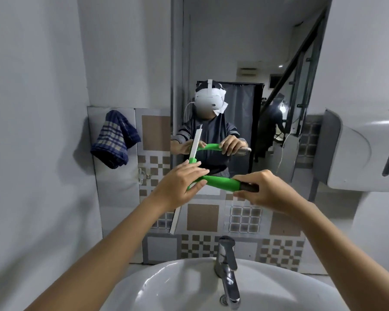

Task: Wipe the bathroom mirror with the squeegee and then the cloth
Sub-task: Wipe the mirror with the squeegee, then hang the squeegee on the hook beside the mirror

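While both hands are meeting over the white ceramic basin point(166, 279), I am holding the green plastic squeegee with its white blade strip point(220, 181) in front of the tall wall mirror point(245, 63), just above the chrome tap point(227, 265). My left hand point(177, 185) is closing around the head end, fingers curled over the green crosspiece; my right hand point(265, 191) is pinching the handle where the green gives way to a dark grip. Both grips are closed on the tool, neither fully wrapped.

I judge this to be the squeegee step at its very start: the tool is being readied, and whether the blade is touching the glass I cannot tell. The handle's long axis is running roughly level, left to right across the mirror, dark end pointing right. The white blade is standing nearly upright, tilted slightly right at the top, crosswise to the handle.

The next move is calling for one hand to take the handle and set the blade edge flat against the glass. The blue-and-cream checked cloth point(115, 138) is hanging on the wall left of the mirror, untouched.
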Available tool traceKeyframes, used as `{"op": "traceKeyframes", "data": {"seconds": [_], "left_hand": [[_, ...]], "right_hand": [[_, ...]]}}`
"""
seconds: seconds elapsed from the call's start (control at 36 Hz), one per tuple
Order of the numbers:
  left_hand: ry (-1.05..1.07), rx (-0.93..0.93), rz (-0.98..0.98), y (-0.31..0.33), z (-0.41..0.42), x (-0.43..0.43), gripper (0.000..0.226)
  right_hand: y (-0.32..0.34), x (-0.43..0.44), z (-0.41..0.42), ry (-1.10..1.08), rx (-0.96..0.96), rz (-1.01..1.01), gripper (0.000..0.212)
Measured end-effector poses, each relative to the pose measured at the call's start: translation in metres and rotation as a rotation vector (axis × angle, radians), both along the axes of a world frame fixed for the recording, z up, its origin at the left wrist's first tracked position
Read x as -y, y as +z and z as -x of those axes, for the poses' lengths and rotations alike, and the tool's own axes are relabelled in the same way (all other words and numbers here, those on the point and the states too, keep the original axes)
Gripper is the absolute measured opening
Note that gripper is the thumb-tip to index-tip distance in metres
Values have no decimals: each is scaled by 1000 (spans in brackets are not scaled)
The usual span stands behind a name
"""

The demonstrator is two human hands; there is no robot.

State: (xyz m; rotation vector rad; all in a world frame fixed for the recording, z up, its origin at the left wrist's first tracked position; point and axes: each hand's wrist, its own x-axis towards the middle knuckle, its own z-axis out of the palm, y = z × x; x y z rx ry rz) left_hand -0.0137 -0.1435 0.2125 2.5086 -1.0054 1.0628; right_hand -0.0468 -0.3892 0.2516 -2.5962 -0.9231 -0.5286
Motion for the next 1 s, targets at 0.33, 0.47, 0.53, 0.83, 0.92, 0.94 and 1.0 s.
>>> {"op": "traceKeyframes", "data": {"seconds": [0.33, 0.47, 0.53, 0.83, 0.92, 0.94, 1.0], "left_hand": [[20, -207, 174, -3, 36, -13, 37], [68, -93, 367, -16, 45, -26, 37], [101, -41, 454, -21, 47, -32, 38], [167, -3, 885, -44, 61, -56, 31], [183, -29, 910, -52, 61, -73, 31], [191, -48, 916, -57, 61, -79, 31], [212, -88, 920, -71, 58, -95, 29]], "right_hand": [[13, -24, -13, 109, 290, 6, 36], [1, -57, -23, 89, 495, -247, 48], [-3, -76, -21, 62, 492, -370, 54], [-6, -187, -7, 135, 22, -951, 62], [-18, -213, -9, 232, -137, -1003, 59], [-24, -220, -10, 256, -165, -1011, 60], [-36, -234, -16, 283, -215, -1005, 62]]}}
